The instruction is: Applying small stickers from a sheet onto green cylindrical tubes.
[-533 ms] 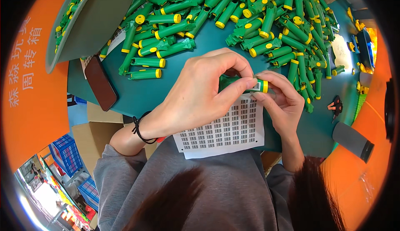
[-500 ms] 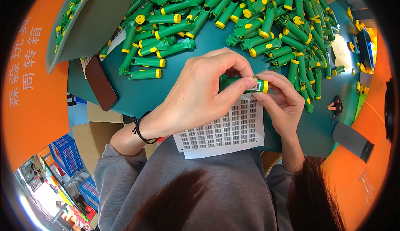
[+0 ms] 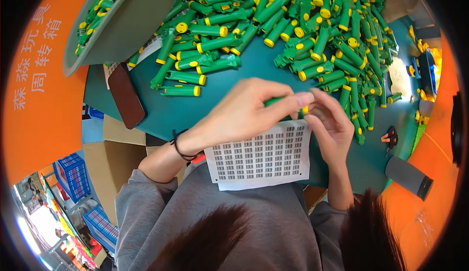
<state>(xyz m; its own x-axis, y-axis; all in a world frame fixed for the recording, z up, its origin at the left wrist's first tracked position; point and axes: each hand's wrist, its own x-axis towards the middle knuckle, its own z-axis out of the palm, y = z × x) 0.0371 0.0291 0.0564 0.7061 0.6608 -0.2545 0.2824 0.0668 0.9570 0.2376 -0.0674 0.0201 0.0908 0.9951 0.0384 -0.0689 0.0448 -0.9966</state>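
Observation:
A green plastic tube with a yellow end [image 3: 279,102] is between my two hands, above the table's near edge. My left hand [image 3: 249,106] grips it with curled fingers, and its thumb lies across the tube near the yellow end. My right hand [image 3: 336,127] pinches that end between thumb and fingers. My fingers hide much of the tube, and any label on it is out of sight. Below the hands, a white sheet of small barcode stickers [image 3: 259,156] lies at the table's edge, against my grey top.
A large heap of similar green tubes [image 3: 273,14] covers the far side of the green table [image 3: 166,112]. A tilted grey-green tub [image 3: 124,26] holds more at the left. Nearby lies a dark brown phone-shaped object [image 3: 126,95]. Black-and-orange snips [image 3: 390,138] and a grey cylinder [image 3: 409,177] are at the right.
My left thumb has moved over the tube's yellow end, covering the barcode label that showed there. The tube has tilted slightly, and the whole view has shifted a little.

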